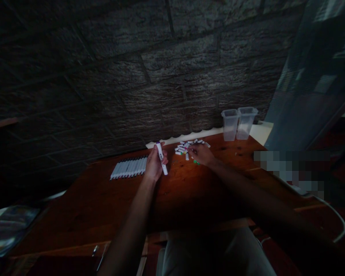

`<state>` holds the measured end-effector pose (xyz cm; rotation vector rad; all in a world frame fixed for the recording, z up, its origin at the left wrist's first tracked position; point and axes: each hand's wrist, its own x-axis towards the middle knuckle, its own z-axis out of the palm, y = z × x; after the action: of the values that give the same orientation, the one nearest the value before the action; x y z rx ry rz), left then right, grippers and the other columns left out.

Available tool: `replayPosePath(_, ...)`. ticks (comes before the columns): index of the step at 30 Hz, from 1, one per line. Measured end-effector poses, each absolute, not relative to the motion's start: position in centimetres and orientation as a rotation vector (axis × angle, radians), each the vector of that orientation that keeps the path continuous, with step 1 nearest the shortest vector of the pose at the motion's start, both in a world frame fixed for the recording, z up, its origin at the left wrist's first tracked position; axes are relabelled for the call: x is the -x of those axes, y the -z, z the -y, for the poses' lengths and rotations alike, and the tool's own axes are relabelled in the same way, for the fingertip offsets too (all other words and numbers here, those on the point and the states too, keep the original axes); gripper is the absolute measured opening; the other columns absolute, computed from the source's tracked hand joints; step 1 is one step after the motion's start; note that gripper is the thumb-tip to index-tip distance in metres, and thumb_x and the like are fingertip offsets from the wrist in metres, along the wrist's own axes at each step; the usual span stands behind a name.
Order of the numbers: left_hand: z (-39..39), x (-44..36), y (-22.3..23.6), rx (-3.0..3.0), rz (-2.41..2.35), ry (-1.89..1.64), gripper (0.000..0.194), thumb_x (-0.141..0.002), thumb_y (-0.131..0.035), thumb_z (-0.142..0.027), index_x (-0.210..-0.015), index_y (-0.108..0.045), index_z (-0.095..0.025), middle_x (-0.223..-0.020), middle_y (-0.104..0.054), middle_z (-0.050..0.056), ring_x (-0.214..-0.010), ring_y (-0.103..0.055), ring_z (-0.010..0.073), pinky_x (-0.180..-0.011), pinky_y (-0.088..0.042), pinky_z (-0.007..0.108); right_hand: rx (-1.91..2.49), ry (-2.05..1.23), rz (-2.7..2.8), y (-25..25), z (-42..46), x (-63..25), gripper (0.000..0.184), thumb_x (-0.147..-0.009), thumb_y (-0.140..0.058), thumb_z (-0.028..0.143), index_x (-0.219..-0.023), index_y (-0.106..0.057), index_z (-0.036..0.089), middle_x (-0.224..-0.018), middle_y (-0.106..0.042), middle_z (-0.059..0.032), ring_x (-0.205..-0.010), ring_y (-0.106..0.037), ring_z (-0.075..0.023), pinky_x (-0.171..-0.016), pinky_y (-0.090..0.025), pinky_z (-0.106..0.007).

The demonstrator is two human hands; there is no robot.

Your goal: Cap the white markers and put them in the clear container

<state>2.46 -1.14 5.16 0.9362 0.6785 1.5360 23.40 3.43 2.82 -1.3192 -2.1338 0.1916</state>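
Observation:
My left hand [154, 163] is closed around a white marker [161, 158], which is held upright at a slant and has a dark purple end at the top. At the heap of small white marker caps [180, 149], several with coloured ends, my right hand [202, 154] has its fingers pinched on a cap, though the fingertips are partly lost among the others. Two small green pieces [196, 162] lie just below that hand. Left of my left hand, a row of white markers [129, 168] with dark tips lies side by side on the table.
Two clear plastic containers [230, 126] stand at the back right of the wooden table [103, 211], near the stone wall [161, 76]. A white scalloped strip [186, 137] runs along the back edge. To the right a white cable [340, 218] hangs; a plastic package [13, 226] is at far left.

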Motion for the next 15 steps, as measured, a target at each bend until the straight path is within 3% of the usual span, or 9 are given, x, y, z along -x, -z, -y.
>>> replayPosePath(10,1.13,-2.28,-5.11,-0.909,-0.592,-1.493,0.029,-0.081,-0.068,-0.043,-0.092,-0.067,-0.016,-0.056,-0.048,-0.004,-0.042,-0.037,0.0054,-0.041,-0.032,0.017,1.309,-0.199,2.102,-2.98,-3.39,-23.56,0.027,-0.092,-0.049,0.03,-0.093,-0.075,0.024,-0.09,-0.076,-0.0031,-0.08,-0.068,-0.0183,-0.073,-0.045,-0.026)
replayPosePath(13,1.26,-1.88,-5.15,-0.88,-0.571,-1.387,0.048,-0.085,-0.054,-0.059,-0.074,-0.065,-0.013,-0.048,-0.035,-0.005,-0.041,-0.036,0.0072,-0.04,-0.032,0.019,1.3,-0.197,2.09,-2.92,-3.46,-23.58,0.026,-0.091,-0.05,0.03,-0.093,-0.075,0.024,-0.09,-0.076,-0.0035,-0.081,-0.068,-0.0186,-0.074,-0.045,-0.026)
replayPosePath(15,1.35,-1.59,-5.15,-0.861,-0.541,-1.314,0.065,-0.083,-0.041,-0.072,-0.056,-0.055,-0.015,-0.045,-0.03,-0.005,-0.039,-0.035,0.0079,-0.039,-0.032,0.02,1.295,-0.195,2.083,-2.82,-3.52,-23.59,0.026,-0.091,-0.05,0.03,-0.093,-0.075,0.024,-0.089,-0.076,-0.0038,-0.081,-0.068,-0.0188,-0.075,-0.046,-0.026)
